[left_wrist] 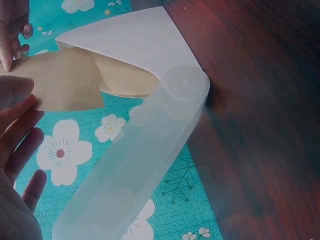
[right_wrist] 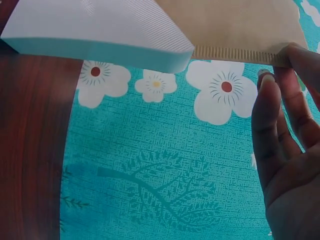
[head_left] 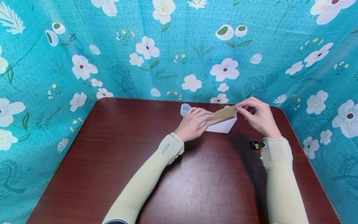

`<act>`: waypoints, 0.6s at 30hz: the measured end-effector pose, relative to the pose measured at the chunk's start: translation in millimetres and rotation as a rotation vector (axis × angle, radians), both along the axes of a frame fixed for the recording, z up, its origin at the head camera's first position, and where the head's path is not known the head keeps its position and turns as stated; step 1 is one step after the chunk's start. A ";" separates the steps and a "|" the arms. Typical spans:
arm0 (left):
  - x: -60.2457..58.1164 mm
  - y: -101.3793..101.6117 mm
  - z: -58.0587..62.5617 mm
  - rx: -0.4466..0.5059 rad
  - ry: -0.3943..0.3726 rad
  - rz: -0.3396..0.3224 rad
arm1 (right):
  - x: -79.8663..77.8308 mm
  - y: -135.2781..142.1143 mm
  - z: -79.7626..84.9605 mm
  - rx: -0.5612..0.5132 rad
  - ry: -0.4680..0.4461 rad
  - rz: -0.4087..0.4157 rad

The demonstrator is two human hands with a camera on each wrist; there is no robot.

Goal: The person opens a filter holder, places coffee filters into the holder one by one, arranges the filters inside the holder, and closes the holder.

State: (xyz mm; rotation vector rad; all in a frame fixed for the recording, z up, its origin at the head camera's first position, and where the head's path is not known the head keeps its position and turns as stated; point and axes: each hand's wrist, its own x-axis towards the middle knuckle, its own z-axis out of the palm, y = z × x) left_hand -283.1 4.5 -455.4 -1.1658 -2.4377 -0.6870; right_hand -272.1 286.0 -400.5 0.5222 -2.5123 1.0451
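A white holder box (head_left: 222,127) stands at the far side of the table, its translucent lid (left_wrist: 130,160) swung out on a round hinge. Brown paper coffee filters (left_wrist: 127,77) sit inside it. One brown coffee filter (head_left: 225,114) is partly out of the opening. My right hand (head_left: 258,115) pinches its corner between thumb and fingers, by the crimped edge seen in the right wrist view. At the filter's other side, my left hand (head_left: 194,123) holds the edge, with thumb and index finger at the paper in the left wrist view.
The dark reddish wooden table (head_left: 112,168) extends toward me and to both sides. A teal flowered cloth (head_left: 179,46) hangs behind it and at its sides. A small black device (head_left: 255,145) is strapped at my right wrist.
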 end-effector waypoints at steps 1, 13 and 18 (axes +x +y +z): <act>0.3 0.1 0.8 -0.008 -0.003 0.001 | 0.0 0.1 -0.3 0.005 -0.003 -0.002; -0.6 1.7 2.1 -0.133 -0.023 0.066 | -7.1 2.0 -7.3 0.093 -0.036 -0.018; 0.9 3.2 2.2 -0.161 -0.028 0.072 | -9.1 2.4 -12.1 0.137 -0.051 -0.020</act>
